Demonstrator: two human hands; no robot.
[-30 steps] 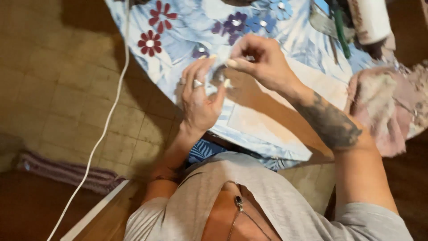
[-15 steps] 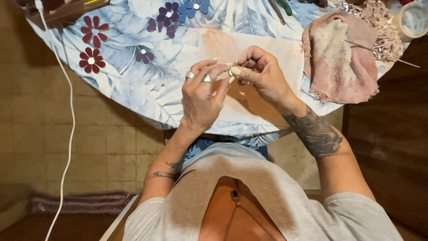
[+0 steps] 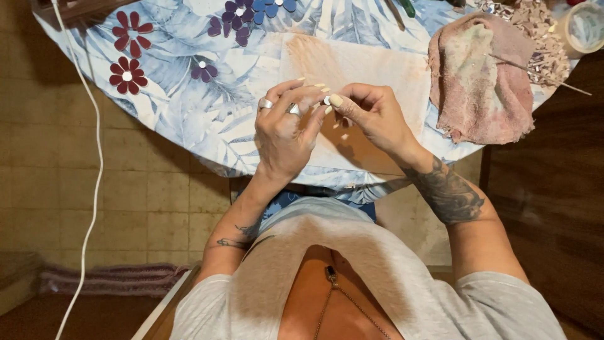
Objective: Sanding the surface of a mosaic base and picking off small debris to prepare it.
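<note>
Floral blue cloth covers the round table, its near edge by the person's chest. Both hands meet above a beige sheet: left hand and right hand pinch 1 small white piece between closed fingertips. A pinkish rag lies toward the right edge, a white cable hangs off the left.

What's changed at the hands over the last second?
The view swung, so the flowered blue tablecloth and the pink rag now sit squarer in frame. Both hands, left hand and right hand, stay together over the pale paper sheet, still pinching a small white piece.
</note>
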